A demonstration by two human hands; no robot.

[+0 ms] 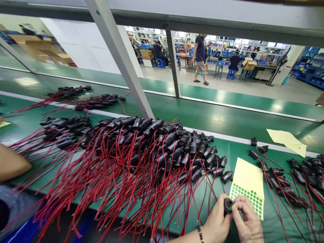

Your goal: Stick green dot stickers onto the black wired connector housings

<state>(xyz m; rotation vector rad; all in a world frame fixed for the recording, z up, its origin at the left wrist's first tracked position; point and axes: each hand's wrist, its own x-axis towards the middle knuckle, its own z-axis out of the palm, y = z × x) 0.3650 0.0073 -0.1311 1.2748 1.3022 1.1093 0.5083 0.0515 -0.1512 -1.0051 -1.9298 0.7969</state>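
The left hand grasps a black fitting around its body, just above the near edge of the green surface. The right hand has its thumb and fingertips drawn together at the fitting's side, where a speck of green shows; whether they pinch a sticker or press one down cannot be told.

The work looks part done. Behind the hands, the yellow sheet is bare over its upper part and carries rows of green stickers over its lower part, so many seem left to use. A second yellow sheet, farther off, shows no stickers. A large heap of fittings with red wires lies to the left, a few showing green spots; a smaller group lies to the right. Which group is finished cannot be told.

No brand or writing can be read; the stickers look like plain round dots.
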